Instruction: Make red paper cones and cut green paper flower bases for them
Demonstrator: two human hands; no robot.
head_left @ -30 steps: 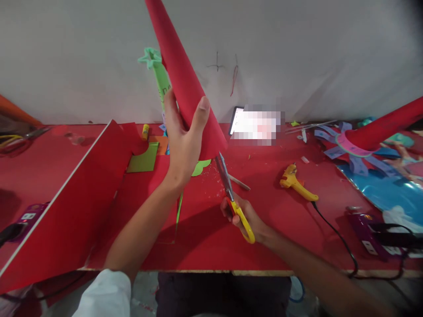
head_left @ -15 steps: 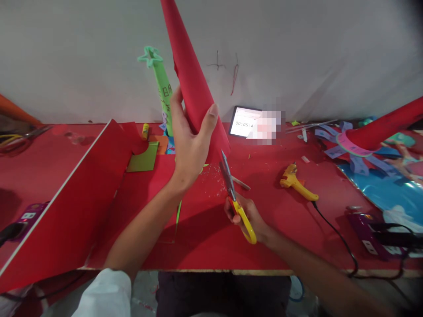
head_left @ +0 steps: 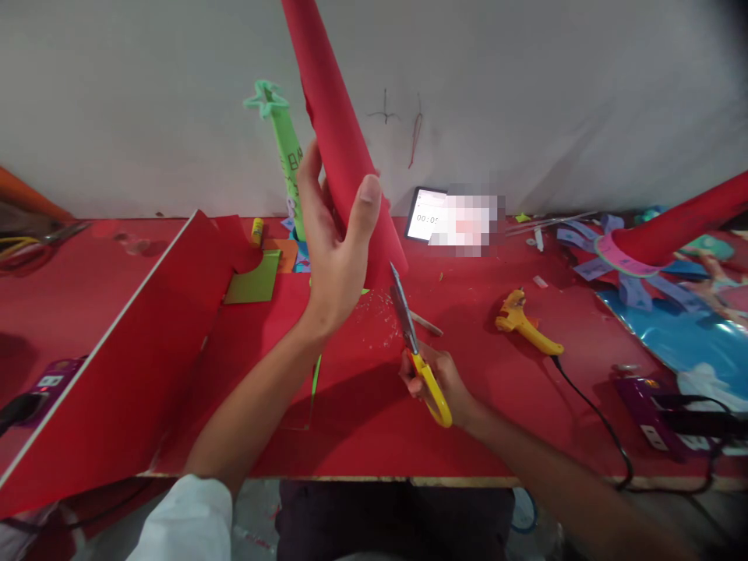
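Note:
A long red paper cone leans up and to the left, its narrow end cut off by the top of the view. My left hand is wrapped round its lower part, thumb across the front. In my right hand are yellow-handled scissors, their blades pointing up at the cone's wide lower edge. The blade tips meet or nearly meet that edge; I cannot tell whether paper lies between them. Behind my left hand stands a green paper tower with a star on top.
A yellow glue gun with a black cord lies on the red table. At left a red board stands on edge. Purple power strips sit at both sides. Another person's hand shows at far right, near a red cone with a pink ring.
The cone and my left hand have shifted slightly, the thumb a little left and up. The scissors have moved slightly up and left, still at the cone's lower edge.

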